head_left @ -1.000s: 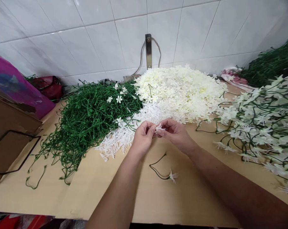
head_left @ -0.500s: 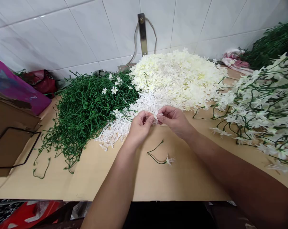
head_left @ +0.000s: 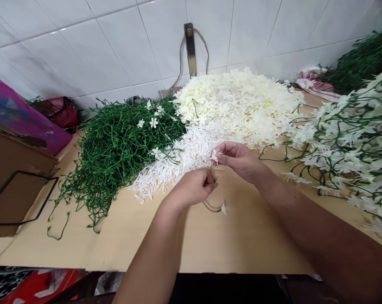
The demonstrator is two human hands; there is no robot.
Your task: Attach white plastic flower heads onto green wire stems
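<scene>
Stamen heap (head_left: 191, 152): landmark of the head view, white, on the cardboard (head_left: 140, 245).
Left hand (head_left: 195, 186): just on the near side of the stamen heap, fingers closed on the green stem (head_left: 212, 209) by its tip.
White bloom (head_left: 223, 208): at that stem's other end, farther to the heap's near side, blurred.
Right hand (head_left: 237, 159): at the heap's right edge, thumb and fingers pinching a white flower (head_left: 214, 157).
Green tangle (head_left: 124, 143): left of the heap, touching.
Petal pile (head_left: 241, 105): behind the heap, touching.

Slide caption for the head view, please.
Right hand pinching a white flower, left hand holding a green stem, near piled white filaments.
</scene>
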